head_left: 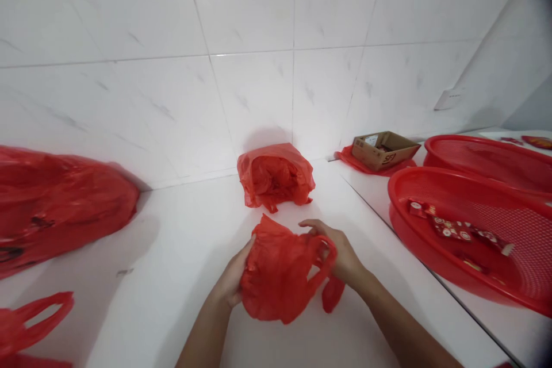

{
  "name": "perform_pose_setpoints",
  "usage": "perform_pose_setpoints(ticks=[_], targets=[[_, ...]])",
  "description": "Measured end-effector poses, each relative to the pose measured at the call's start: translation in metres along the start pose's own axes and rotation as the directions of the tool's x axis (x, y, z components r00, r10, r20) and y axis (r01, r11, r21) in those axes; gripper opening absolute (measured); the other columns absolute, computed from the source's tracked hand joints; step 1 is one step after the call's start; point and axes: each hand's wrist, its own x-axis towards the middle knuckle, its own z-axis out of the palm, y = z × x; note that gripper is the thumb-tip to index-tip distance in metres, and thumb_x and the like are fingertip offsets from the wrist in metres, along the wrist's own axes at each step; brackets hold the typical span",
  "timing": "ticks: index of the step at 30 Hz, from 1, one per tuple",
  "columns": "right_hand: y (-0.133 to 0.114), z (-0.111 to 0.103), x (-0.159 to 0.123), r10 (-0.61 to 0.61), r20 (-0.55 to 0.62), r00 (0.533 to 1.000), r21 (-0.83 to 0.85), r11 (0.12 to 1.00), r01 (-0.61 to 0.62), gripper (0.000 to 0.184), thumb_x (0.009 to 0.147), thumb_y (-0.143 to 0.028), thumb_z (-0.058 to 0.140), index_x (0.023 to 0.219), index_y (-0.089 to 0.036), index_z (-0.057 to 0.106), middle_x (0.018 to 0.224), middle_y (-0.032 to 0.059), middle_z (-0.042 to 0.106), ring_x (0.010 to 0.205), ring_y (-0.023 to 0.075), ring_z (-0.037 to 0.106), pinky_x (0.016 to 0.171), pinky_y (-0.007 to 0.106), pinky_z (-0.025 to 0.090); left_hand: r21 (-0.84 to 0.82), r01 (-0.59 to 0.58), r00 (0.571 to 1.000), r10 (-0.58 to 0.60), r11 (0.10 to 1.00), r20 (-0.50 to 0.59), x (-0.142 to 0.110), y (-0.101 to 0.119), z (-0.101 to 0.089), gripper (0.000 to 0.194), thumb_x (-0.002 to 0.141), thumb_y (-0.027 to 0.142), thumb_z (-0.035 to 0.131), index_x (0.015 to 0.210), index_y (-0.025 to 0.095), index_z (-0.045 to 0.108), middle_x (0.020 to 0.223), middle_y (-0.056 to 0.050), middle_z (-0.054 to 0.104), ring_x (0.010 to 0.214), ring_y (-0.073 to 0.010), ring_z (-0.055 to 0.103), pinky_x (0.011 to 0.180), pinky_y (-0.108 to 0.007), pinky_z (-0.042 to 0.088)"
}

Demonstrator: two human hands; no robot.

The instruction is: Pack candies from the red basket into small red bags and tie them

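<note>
1. Your left hand is closed on the near side of the crumpled red plastic carrier bag (fingers hidden behind it).
2. Your right hand is curled around the bag's thin red plastic handle loop.
3. Bag sits between your hands, long axis running across you, handle end to your right, so your right hand is nearer that end.
4. Glossy white bench lies below; bundled red plastic bag sits straight ahead.

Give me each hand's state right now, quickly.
Left hand: closed, holding a red plastic bag.
Right hand: closed, holding the same bag by its handle.
</note>
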Motion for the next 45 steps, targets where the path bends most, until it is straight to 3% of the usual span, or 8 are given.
perform_pose_setpoints(ticks=[8, 14, 18, 25, 33, 38, 42, 45], targets=[[-0.003, -0.032, 0.008, 0.379, -0.055, 0.924, 0.526, 0.797, -0.296, 0.028, 0.081, -0.040, 0.059, 0.100, -0.022, 0.049, 0.054, -0.0094, 0.042, 0.043, 0.0066, 0.034, 0.043, 0.018, 0.028, 0.724, -0.042, 0.630, 0.581, 0.688, -0.515, 0.002, 0.019, -0.047, 0.034, 0.082, 0.051, 0.055, 0.099, 0.022, 0.063, 0.070, 0.001, 0.056, 0.067, -0.0204, 0.055, 0.069, -0.033, 0.044], [-0.032, -0.013, 0.004, 0.341, 0.012, 0.940, 0.524, 0.798, -0.296, 0.030, 0.082, -0.036, 0.057, 0.106, -0.022, 0.048, 0.057, -0.0092, 0.045, 0.043, 0.0061, 0.033, 0.042, 0.017, 0.027, 0.913, -0.402, 0.415, 0.903, 0.072, 0.111, -0.023, -0.010, 0.062, 0.013, 0.087, 0.030, 0.054, 0.091, 0.023, 0.064, 0.119, -0.011, 0.053, 0.112, -0.0262, 0.050, 0.094, -0.045, 0.043], [-0.053, -0.006, -0.006, 0.256, 0.224, 0.941, 0.544, 0.768, -0.338, 0.027, 0.087, -0.038, 0.052, 0.109, -0.023, 0.048, 0.061, -0.0071, 0.050, 0.045, 0.0067, 0.039, 0.044, 0.018, 0.030, 0.972, -0.209, 0.486, 0.851, -0.106, 0.198, -0.007, -0.031, 0.089, 0.018, 0.083, 0.021, 0.056, 0.099, 0.019, 0.063, 0.146, -0.016, 0.036, 0.135, -0.0385, 0.031, 0.104, -0.062, 0.032], [-0.063, -0.005, -0.029, 0.256, 0.407, 0.877, 0.536, 0.711, -0.456, 0.039, 0.088, -0.028, 0.052, 0.128, -0.027, 0.050, 0.062, -0.0069, 0.049, 0.052, 0.0073, 0.042, 0.053, 0.020, 0.035, 0.998, 0.041, 0.568, 0.823, -0.051, 0.019, 0.019, -0.026, 0.049, 0.059, 0.077, 0.006, 0.052, 0.135, 0.019, 0.050, 0.154, -0.018, 0.028, 0.140, -0.0405, 0.025, 0.106, -0.062, 0.030], [-0.032, -0.053, -0.020, 0.233, 0.194, 0.953, 0.439, 0.848, -0.297, 0.022, 0.084, -0.024, 0.050, 0.076, -0.020, 0.070, 0.077, -0.0005, 0.064, 0.067, 0.0100, 0.054, 0.063, 0.021, 0.040, 0.805, -0.111, 0.791, 0.542, 0.582, -0.283, -0.015, 0.011, -0.030, 0.060, 0.085, 0.018, 0.041, 0.144, 0.030, 0.037, 0.114, -0.005, 0.063, 0.089, -0.0209, 0.064, 0.081, -0.038, 0.050], [-0.025, -0.052, -0.020, 0.184, 0.177, 0.967, 0.067, 0.978, -0.199, 0.026, 0.079, -0.019, 0.047, 0.085, -0.020, 0.072, 0.081, 0.0014, 0.067, 0.065, 0.0124, 0.055, 0.061, 0.024, 0.041, 0.437, -0.171, 0.981, 0.194, 0.883, -0.009, -0.038, 0.017, -0.037, 0.062, 0.083, 0.028, 0.055, 0.142, 0.021, 0.038, 0.114, -0.011, 0.066, 0.098, -0.0249, 0.065, 0.087, -0.040, 0.050], [-0.028, -0.043, -0.017, 0.186, 0.185, 0.965, -0.114, 0.979, -0.167, 0.033, 0.082, -0.021, 0.047, 0.102, -0.022, 0.073, 0.097, 0.0026, 0.070, 0.074, 0.0147, 0.060, 0.068, 0.027, 0.046, 0.473, -0.203, 0.954, 0.281, 0.857, -0.101, -0.047, 0.022, -0.029, 0.060, 0.085, 0.037, 0.059, 0.140, 0.028, 0.038, 0.143, -0.011, 0.047, 0.124, -0.0281, 0.052, 0.100, -0.044, 0.045], [-0.028, -0.038, -0.014, 0.208, 0.153, 0.966, -0.089, 0.977, -0.196, 0.034, 0.084, -0.022, 0.045, 0.104, -0.024, 0.073, 0.100, 0.0028, 0.070, 0.078, 0.0164, 0.061, 0.073, 0.029, 0.048, 0.669, -0.366, 0.647, 0.694, 0.646, -0.316, -0.057, 0.026, -0.007, 0.041, 0.088, 0.037, 0.054, 0.128, 0.030, 0.048, 0.146, -0.007, 0.042, 0.133, -0.0266, 0.042, 0.108, -0.049, 0.036]])
